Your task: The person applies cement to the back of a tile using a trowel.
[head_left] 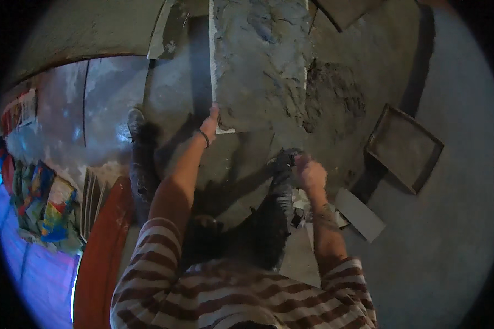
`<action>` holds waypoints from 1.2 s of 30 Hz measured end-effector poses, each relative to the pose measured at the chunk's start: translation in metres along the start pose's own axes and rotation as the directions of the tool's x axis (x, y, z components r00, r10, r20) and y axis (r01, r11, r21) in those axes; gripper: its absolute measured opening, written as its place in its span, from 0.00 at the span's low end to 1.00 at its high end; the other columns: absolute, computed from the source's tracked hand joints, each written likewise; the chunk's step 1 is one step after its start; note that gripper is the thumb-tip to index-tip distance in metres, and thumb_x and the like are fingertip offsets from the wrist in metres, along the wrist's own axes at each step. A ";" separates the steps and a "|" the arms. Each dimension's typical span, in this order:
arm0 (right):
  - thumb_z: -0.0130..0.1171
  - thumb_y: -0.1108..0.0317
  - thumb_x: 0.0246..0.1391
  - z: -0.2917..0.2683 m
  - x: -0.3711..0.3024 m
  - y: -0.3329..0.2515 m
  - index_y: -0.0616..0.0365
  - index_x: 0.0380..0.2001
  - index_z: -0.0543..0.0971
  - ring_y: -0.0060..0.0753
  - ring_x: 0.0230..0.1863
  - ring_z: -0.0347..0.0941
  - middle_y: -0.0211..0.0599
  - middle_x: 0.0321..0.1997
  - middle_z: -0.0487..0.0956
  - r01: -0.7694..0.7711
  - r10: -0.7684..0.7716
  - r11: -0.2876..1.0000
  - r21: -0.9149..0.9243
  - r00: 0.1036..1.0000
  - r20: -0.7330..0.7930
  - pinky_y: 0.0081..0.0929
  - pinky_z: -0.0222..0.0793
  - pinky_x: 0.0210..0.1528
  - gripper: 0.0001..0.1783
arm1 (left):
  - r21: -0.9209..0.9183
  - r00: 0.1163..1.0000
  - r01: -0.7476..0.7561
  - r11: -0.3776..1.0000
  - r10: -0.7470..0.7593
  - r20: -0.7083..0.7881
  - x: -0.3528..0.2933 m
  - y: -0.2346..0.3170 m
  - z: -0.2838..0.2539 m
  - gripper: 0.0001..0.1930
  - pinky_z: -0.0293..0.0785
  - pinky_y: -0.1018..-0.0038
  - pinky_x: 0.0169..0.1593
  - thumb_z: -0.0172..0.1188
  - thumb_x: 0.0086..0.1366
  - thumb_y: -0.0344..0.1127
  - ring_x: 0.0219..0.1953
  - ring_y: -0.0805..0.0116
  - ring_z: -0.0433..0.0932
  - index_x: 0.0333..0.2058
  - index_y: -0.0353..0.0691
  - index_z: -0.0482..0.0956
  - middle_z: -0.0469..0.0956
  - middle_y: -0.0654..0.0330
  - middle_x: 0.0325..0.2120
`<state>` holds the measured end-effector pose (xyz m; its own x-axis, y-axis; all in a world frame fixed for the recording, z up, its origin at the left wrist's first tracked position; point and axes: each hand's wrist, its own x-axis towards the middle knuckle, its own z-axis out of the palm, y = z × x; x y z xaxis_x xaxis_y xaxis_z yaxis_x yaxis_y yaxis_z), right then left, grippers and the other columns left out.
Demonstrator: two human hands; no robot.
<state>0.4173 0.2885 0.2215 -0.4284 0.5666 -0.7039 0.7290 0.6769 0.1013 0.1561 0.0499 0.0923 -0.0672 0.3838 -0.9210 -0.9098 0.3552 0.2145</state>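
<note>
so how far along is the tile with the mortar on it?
Done: the tile looks covered in grey mortar, the coat uneven and ridged. In hand: the left hand grips its near corner; the right hand is at the knee, contents unclear. Left: the tile is not yet set; loose mortar pile and an empty square tray lie beside.

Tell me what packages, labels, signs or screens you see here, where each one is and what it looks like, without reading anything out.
Colourful printed packages: heaped at the far left by the wall, soft flat bags in blue, yellow, red and green.
Red and white printed pack: upper left edge, flat, too blurred to tell more.
No screens or signs show near the left hand or right hand.
</note>
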 end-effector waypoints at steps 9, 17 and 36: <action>0.45 0.54 0.59 -0.022 0.016 -0.065 0.61 0.48 0.70 0.49 0.34 0.75 0.49 0.34 0.78 0.052 -0.011 0.742 0.668 0.998 -0.066 0.41 0.70 0.35 0.23 | 0.081 0.989 0.016 0.997 -0.003 -0.149 0.012 -0.010 -0.029 0.59 0.42 0.45 0.62 0.38 0.44 0.83 0.67 0.51 0.44 0.65 0.41 0.46 0.46 0.52 0.65; 0.44 0.58 0.58 -0.026 0.005 -0.185 0.61 0.37 0.77 0.38 0.27 0.74 0.46 0.28 0.77 -0.135 -0.182 0.377 0.916 0.959 0.216 0.34 0.71 0.32 0.18 | 0.033 0.978 0.032 0.999 -0.024 -0.205 0.007 -0.015 -0.042 0.59 0.41 0.45 0.62 0.38 0.44 0.83 0.66 0.49 0.45 0.64 0.39 0.47 0.47 0.51 0.65; 0.45 0.53 0.58 -0.022 0.062 -0.168 0.57 0.39 0.77 0.43 0.32 0.74 0.42 0.31 0.79 0.247 -0.139 0.581 0.776 0.969 -0.204 0.39 0.68 0.37 0.19 | 0.043 0.987 0.089 0.995 -0.082 -0.138 0.013 -0.010 0.003 0.59 0.43 0.42 0.61 0.38 0.47 0.82 0.65 0.51 0.49 0.64 0.36 0.44 0.48 0.53 0.65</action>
<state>0.2566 0.2207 0.1766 -0.6252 0.5512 -0.5525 0.7320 0.1687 -0.6601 0.1654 0.0544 0.0791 -0.0479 0.2322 -0.9715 -0.8938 0.4242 0.1455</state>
